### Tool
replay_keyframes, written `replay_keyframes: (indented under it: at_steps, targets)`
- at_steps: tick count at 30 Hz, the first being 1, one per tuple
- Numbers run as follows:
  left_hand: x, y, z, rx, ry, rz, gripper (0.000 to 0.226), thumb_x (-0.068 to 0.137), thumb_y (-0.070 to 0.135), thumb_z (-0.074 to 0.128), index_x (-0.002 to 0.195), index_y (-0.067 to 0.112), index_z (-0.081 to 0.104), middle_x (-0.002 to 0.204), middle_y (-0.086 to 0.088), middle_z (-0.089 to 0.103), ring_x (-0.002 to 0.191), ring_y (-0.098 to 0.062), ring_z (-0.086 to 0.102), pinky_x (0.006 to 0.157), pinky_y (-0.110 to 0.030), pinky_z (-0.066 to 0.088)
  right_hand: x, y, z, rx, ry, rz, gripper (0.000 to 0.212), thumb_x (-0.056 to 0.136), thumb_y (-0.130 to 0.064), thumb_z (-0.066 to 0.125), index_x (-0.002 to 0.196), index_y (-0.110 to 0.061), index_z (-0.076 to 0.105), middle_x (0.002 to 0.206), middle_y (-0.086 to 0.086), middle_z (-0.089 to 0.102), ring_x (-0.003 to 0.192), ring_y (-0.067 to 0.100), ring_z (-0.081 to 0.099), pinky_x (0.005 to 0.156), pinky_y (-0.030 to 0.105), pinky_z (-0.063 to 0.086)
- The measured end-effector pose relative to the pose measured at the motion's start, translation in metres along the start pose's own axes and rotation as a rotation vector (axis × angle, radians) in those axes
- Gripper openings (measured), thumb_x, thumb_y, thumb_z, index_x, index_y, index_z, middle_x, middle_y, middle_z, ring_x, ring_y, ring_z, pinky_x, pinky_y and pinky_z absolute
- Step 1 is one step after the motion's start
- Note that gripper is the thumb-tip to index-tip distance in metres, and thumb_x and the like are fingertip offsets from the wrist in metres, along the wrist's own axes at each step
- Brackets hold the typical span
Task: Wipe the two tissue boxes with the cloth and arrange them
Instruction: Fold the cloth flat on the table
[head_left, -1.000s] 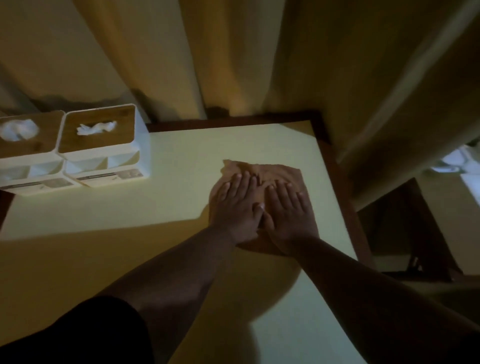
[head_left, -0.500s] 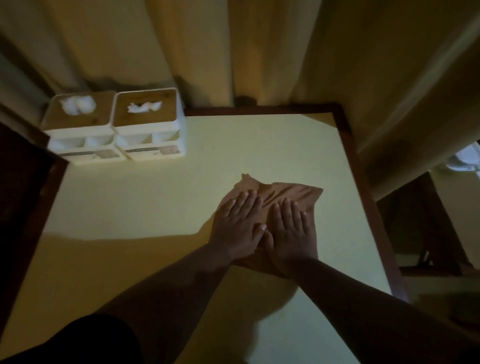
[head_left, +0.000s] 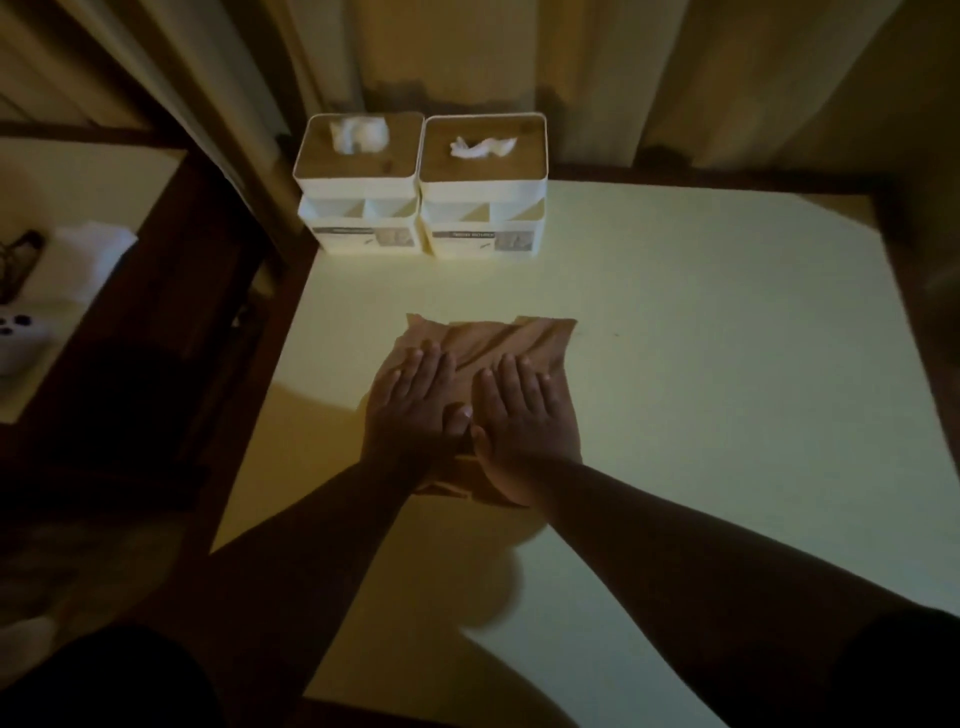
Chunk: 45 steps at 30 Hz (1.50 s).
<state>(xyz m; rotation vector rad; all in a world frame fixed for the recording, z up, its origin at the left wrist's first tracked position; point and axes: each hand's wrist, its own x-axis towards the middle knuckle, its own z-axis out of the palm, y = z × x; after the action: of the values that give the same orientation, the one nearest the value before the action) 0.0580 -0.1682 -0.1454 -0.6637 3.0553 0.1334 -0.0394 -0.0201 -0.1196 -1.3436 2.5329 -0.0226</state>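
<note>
Two white tissue boxes with wooden lids stand side by side at the table's far left corner, the left box (head_left: 358, 182) touching the right box (head_left: 483, 187); white tissue sticks out of each lid. A brown cloth (head_left: 498, 343) lies flat in the middle of the table. My left hand (head_left: 410, 405) and my right hand (head_left: 524, 415) both press on it with straight fingers, thumbs close together. The cloth's near part is hidden under my palms.
The pale yellow table (head_left: 701, 364) has a dark wooden rim. Curtains (head_left: 623, 67) hang right behind the boxes. To the left stands a lower surface (head_left: 78, 197) with a white folded item (head_left: 93, 260) and a white device (head_left: 21, 338).
The view has swung left, so the boxes now sit near the top centre. My hands stay flat on the cloth and have spread slightly apart.
</note>
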Motion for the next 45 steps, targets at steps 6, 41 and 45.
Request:
replay_keyframes:
  at_steps: [6,41,45]
  targets:
    - [-0.040,0.011,0.009,0.015,0.017,-0.079,0.069,0.098,0.049,0.035,0.143,0.002,0.055,0.148,-0.023,0.051,0.136,-0.040,0.050,0.106,-0.052,0.042,-0.036,-0.005,0.015,0.021,-0.017,-0.115,0.071,0.105,-0.051,0.026,0.163,-0.017,0.006,0.170,0.014,-0.004,0.157,0.031,-0.004,0.122,0.044,-0.010]
    - [-0.084,0.314,0.022,-0.046,-0.184,0.289,0.078,0.098,0.059,0.023,0.162,0.015,0.019,0.169,-0.007,0.011,0.157,-0.025,0.007,0.124,-0.044,0.010,-0.265,0.219,0.042,0.039,0.044,0.177,0.075,0.102,-0.056,0.024,0.153,-0.002,0.035,0.162,0.023,0.027,0.151,0.038,0.024,0.124,0.051,0.016]
    - [-0.102,0.262,0.016,-0.088,-0.146,0.229,0.076,0.094,0.057,0.039,0.154,0.011,0.040,0.162,-0.011,0.033,0.150,-0.027,0.031,0.121,-0.042,0.017,-0.243,0.175,0.041,0.028,-0.006,0.109,0.077,0.104,-0.060,0.014,0.156,-0.007,0.031,0.164,0.020,0.021,0.152,0.037,0.020,0.120,0.053,0.021]
